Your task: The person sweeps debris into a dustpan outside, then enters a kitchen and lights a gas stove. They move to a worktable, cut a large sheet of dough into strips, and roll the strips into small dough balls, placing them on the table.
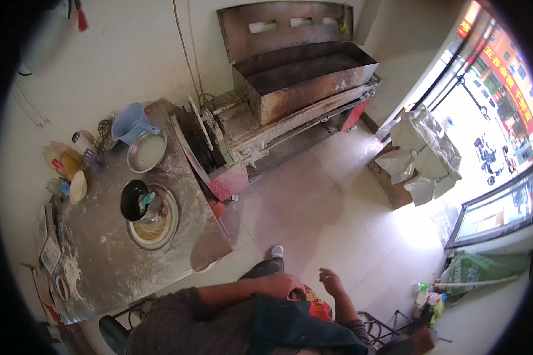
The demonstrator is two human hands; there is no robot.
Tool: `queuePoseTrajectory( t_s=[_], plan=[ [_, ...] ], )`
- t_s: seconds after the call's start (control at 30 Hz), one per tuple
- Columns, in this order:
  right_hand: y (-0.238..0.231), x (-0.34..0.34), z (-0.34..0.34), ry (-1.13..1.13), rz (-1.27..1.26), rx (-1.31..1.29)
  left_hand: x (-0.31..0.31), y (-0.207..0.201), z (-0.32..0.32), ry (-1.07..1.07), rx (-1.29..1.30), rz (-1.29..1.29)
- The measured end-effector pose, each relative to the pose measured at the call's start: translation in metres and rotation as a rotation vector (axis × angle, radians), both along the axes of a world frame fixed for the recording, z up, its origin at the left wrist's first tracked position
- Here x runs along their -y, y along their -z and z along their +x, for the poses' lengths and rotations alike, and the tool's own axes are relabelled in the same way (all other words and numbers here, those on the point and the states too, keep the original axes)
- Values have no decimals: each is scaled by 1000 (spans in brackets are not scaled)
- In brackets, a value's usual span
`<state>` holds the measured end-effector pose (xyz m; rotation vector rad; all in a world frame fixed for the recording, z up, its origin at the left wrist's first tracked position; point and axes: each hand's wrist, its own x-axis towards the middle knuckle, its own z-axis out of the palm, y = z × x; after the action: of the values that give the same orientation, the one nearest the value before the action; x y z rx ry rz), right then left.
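Tiled floor | red sign outside, yellow characters | left hand: fingers curled near red-yellow patch, grip unclear | right hand: fingers loosely parted

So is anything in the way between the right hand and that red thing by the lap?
Nothing that I can see: just a gap between the right hand and the red thing. The left hand is on the red thing's other side, not between them.

By the wall, a long, rusty metal box stands, lid raised! And there's a blue jug right beside a metal bowl on the tabletop.
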<state>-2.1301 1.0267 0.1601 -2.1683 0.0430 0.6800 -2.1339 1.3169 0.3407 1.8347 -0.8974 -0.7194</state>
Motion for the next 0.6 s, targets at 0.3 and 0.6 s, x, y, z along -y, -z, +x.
queuePoseTrajectory(
  t_s=[0.3, 0.6],
  plan=[
    [69, 165, 46, 580, -57, -424, -39, 81, 222, -286, -636, -72],
    [129, 254, 304, 188, 143, -717, -134, 274, 311, -1671, -521, 60]
  ],
)
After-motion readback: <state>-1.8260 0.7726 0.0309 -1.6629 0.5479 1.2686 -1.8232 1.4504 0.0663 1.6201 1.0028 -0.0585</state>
